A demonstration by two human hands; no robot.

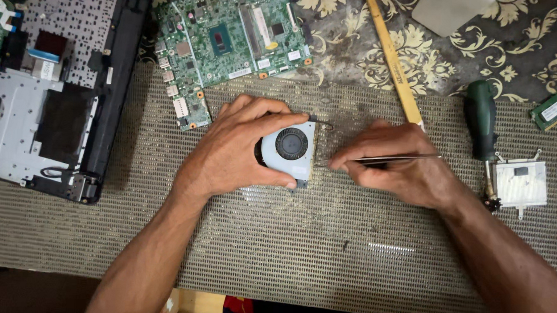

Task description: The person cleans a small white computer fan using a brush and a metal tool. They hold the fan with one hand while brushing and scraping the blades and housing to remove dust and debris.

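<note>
A small laptop cooling fan (291, 149), silver casing with a dark round rotor, lies on the grey mesh mat (275, 243) in the middle of the view. My left hand (235, 150) grips it from the left, fingers over its top edge and thumb under its bottom edge. My right hand (401, 164) pinches thin metal tweezers (383, 159), whose tips point left at the fan's right edge, where the fins sit. The tweezers' back end sticks out to the right over my knuckles.
A green motherboard (227, 40) lies above the fan. An opened laptop chassis (46, 93) fills the left. A yellow wooden ruler (393, 58) runs diagonally at top. A green-handled screwdriver (482, 120), a metal bracket (521, 182) and a memory stick (555, 106) lie at right.
</note>
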